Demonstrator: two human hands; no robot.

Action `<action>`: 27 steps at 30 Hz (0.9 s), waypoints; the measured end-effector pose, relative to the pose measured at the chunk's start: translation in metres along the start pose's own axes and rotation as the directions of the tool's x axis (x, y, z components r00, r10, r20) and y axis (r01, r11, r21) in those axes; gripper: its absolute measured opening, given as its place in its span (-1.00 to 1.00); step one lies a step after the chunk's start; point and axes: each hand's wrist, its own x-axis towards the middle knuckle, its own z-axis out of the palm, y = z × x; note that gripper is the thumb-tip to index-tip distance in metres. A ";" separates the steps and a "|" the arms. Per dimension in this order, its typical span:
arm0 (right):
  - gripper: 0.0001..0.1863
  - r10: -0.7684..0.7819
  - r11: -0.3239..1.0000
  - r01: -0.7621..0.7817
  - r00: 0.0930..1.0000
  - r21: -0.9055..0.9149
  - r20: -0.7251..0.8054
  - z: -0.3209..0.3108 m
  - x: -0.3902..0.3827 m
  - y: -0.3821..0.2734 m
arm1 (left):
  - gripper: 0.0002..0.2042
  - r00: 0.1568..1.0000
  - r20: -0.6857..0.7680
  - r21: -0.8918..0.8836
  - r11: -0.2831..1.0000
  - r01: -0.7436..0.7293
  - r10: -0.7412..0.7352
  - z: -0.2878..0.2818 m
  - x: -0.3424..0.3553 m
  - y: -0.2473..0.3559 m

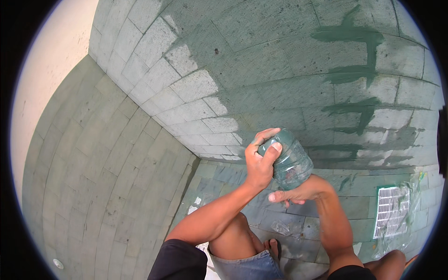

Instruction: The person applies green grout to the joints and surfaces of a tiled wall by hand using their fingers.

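Note:
My left hand [262, 158] is closed around the upper end of a clear plastic bottle [293, 161], its thumb pressed on the side. Green smears coat the ribbed bottle, which is tilted. Just under its lower end, my right hand [303, 190] has its thumb stretched out and its other fingers partly hidden; whether it touches the bottle cannot be told. Beyond both hands stands a wall of stone tiles [280, 60], darker green and wet-looking in the middle. Thick green streaks [371, 46] of paste lie along joints on its right side.
A second tiled wall [93, 177] meets the first at a corner on the left. On the tiled floor at right lies a white grid panel [391, 212] with a green edge, beside crumpled clear plastic [406, 240]. A scrap of clear plastic [280, 227] lies near my foot.

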 end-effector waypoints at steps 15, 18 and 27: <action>-0.47 -0.147 0.955 0.157 0.987 0.254 -0.057 0.017 -0.008 0.000 | -0.59 1.000 -0.028 -0.249 0.969 0.000 -0.008 -0.009 0.006 0.002; -0.35 -0.179 0.932 0.179 0.983 0.315 -0.030 0.008 -0.016 0.005 | -0.59 0.993 -0.057 -0.404 0.912 0.071 -0.102 -0.002 0.013 0.006; -0.15 -0.308 0.893 0.385 0.901 0.234 -0.306 -0.059 -0.041 0.030 | -0.49 0.914 -0.212 -0.437 0.870 0.228 -0.345 -0.009 0.024 -0.002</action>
